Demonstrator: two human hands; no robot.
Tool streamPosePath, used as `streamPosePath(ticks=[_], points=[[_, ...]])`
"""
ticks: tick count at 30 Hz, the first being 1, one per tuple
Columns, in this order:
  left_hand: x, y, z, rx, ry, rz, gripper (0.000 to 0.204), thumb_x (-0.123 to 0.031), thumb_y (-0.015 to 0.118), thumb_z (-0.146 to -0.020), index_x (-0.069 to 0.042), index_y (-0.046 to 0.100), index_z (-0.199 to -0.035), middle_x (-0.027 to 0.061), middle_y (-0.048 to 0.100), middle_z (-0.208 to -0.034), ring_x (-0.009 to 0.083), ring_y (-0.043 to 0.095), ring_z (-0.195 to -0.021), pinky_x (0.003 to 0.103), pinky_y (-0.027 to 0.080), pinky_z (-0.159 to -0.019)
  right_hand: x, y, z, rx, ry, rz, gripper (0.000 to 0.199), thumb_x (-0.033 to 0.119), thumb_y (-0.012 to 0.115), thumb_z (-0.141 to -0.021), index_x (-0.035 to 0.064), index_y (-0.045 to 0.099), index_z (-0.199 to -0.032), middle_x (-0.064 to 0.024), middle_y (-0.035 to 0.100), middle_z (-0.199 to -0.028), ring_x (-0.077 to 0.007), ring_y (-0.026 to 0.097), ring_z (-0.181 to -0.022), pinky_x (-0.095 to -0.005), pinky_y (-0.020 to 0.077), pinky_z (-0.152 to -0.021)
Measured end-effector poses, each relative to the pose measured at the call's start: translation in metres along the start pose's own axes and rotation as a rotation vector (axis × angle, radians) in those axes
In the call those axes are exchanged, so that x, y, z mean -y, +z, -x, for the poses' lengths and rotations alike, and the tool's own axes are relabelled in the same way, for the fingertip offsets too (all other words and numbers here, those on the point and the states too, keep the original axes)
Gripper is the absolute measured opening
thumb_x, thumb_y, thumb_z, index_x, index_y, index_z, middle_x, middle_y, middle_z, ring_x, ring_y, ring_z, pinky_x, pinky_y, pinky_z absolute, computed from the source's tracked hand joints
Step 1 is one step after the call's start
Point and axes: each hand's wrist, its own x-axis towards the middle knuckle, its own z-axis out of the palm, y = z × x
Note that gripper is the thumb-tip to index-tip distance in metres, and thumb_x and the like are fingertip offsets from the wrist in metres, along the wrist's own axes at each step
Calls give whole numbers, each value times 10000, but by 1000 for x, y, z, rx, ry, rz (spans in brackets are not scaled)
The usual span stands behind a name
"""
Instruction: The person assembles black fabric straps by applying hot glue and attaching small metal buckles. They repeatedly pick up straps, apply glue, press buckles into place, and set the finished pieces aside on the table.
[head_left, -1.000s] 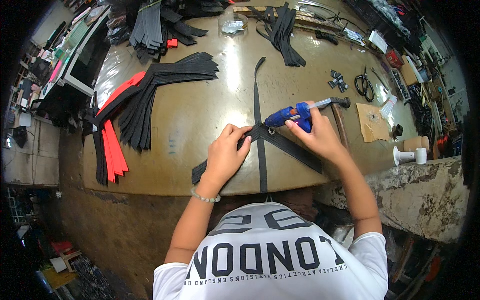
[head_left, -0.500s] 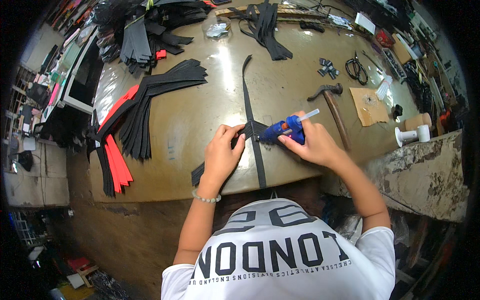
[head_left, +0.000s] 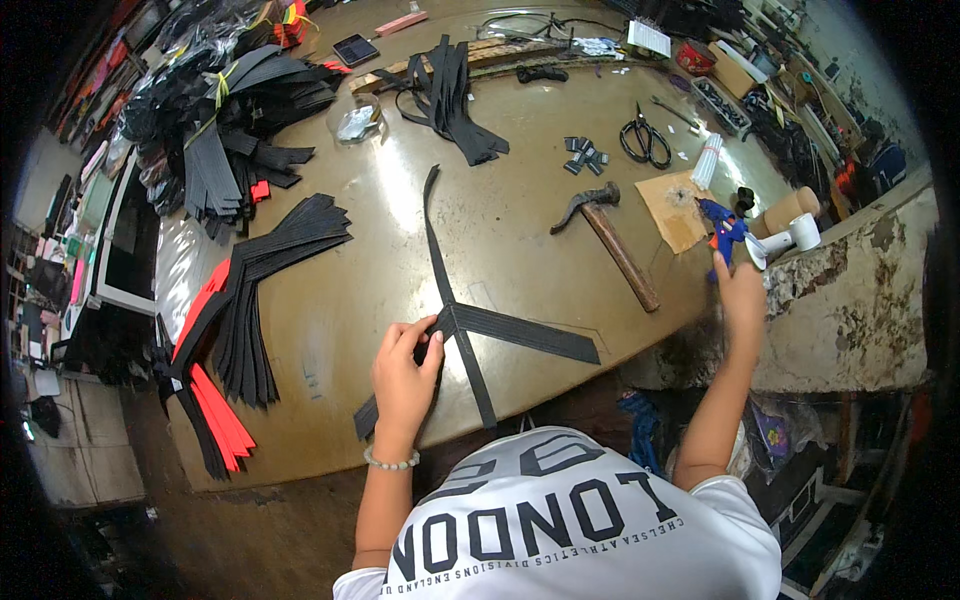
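Two long black straps [head_left: 478, 333] lie crossed on the brown worktable [head_left: 520, 230]. My left hand [head_left: 403, 377] presses down on the crossing point, fingers bent over the straps. My right hand [head_left: 742, 290] is stretched far to the right at the table's edge, touching a blue glue gun [head_left: 722, 231] that rests beside a square of cardboard [head_left: 678, 211]. Whether the fingers are closed around the gun I cannot make out.
A hammer [head_left: 612, 243] lies right of the straps. Scissors [head_left: 640, 139] and small black clips [head_left: 583, 154] sit behind it. Fans of black and red strips [head_left: 235, 330] cover the left side, more black strips [head_left: 452, 100] at the back. A spool [head_left: 790, 238] stands at the right edge.
My right hand has carried the blue glue gun away from the strap crossing to the far right edge of the table. My left hand has stayed on the crossing.
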Motion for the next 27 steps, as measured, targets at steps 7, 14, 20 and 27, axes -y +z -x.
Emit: streamPosePath(ticks=[7,14,20,27], points=[[4,5,1,-66,64,0,170,-127,689,-854,-67,711,-1011,88,603,-842,233,615,-752,339,488,-667,177,46,-57,-79,-885,-647,213,166,688,-839,-27,679,-929,-198,660,-913,-337,647,-835,-396,515,-762],[3,0,3,-64,69,40,145,-114,687,-853,-49,711,-981,95,613,-837,226,621,-745,335,487,-669,212,79,-65,-65,-775,-338,268,176,705,-803,-58,637,-916,-247,648,-886,-415,639,-892,-486,518,-777],[-1,-4,-1,-123,131,142,137,-78,690,-855,-46,717,-985,76,589,-782,150,510,-630,276,416,-571,179,17,19,77,-799,-954,99,47,609,-805,-23,608,-874,-143,635,-751,-205,627,-680,-320,492,-629],[-32,-17,16,81,58,360,206,-147,742,-831,-60,728,-1017,5,667,-873,41,414,-573,198,346,-509,167,-12,134,674,-1225,-853,216,42,629,-808,-6,559,-1006,-111,586,-717,-207,594,-636,-326,487,-612]])
